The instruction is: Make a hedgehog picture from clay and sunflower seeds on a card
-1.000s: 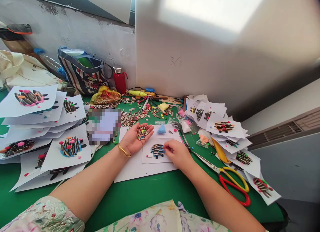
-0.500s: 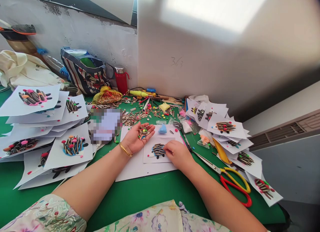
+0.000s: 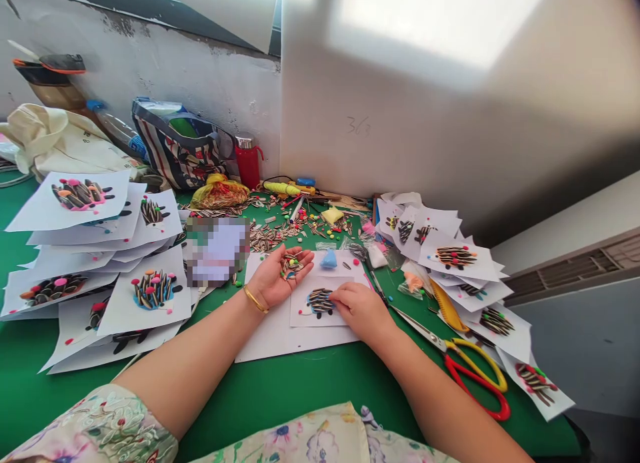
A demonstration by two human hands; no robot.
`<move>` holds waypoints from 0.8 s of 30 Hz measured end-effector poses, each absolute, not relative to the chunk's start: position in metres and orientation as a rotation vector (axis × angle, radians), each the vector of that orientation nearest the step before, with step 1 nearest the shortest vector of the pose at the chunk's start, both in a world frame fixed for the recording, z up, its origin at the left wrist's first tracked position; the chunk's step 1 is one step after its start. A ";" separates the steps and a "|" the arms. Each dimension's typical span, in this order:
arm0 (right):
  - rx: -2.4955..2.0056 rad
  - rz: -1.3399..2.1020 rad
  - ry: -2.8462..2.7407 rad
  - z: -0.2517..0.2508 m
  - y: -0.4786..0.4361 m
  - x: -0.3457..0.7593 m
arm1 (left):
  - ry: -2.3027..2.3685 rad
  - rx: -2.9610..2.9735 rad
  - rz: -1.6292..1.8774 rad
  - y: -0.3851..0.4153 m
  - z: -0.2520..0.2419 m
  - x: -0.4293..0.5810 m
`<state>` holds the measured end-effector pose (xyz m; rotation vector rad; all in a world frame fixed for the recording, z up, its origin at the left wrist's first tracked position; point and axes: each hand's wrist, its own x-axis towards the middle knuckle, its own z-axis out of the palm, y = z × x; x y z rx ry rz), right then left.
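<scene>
My left hand (image 3: 283, 276), palm up and cupped, holds a small heap of sunflower seeds and coloured balls (image 3: 291, 266). Fingers pinched together, my right hand (image 3: 361, 310) touches the right edge of a hedgehog picture (image 3: 320, 303) made of striped sunflower seeds on blue clay. Whatever is between those fingertips is hidden. The picture is on a small white card (image 3: 300, 320), which lies on a larger white sheet (image 3: 265, 346). Behind the card sits a lump of blue clay (image 3: 329, 258), with a single loose seed (image 3: 347, 265) to its right.
Finished-looking seed cards are stacked at left (image 3: 155, 310) and right (image 3: 450, 258). Scissors (image 3: 425, 331) and a yellow cutter (image 3: 447, 304) lie beside my right arm. Scattered seeds (image 3: 273, 235), a yellow hot-glue gun (image 3: 285, 188), a red flask (image 3: 248, 163) and a striped bag (image 3: 175, 143) are farther back.
The whole view has shifted slightly, so things appear a little farther right. Both hands keep nearly the same places, the right one still pinching at the hedgehog's right edge.
</scene>
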<state>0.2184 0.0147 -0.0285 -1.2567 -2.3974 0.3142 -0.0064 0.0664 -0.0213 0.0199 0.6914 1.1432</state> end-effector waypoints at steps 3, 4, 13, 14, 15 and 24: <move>-1.246 0.276 -2.319 -0.014 0.014 0.219 | 0.685 0.014 1.138 0.066 -0.022 -0.007; -1.232 0.265 -2.301 -0.009 0.015 0.217 | 0.677 0.017 1.135 0.066 -0.022 -0.007; -1.152 0.109 -2.525 0.009 0.058 0.146 | 0.591 0.083 1.083 0.069 -0.028 -0.009; -1.190 0.096 -2.548 0.008 0.063 0.139 | 0.591 0.085 1.081 0.070 -0.029 -0.009; -1.220 0.087 -2.564 0.007 0.068 0.133 | 0.589 0.083 1.083 0.071 -0.031 -0.009; -1.233 0.142 -2.486 0.016 0.071 0.131 | 0.573 0.070 1.106 0.071 -0.032 -0.010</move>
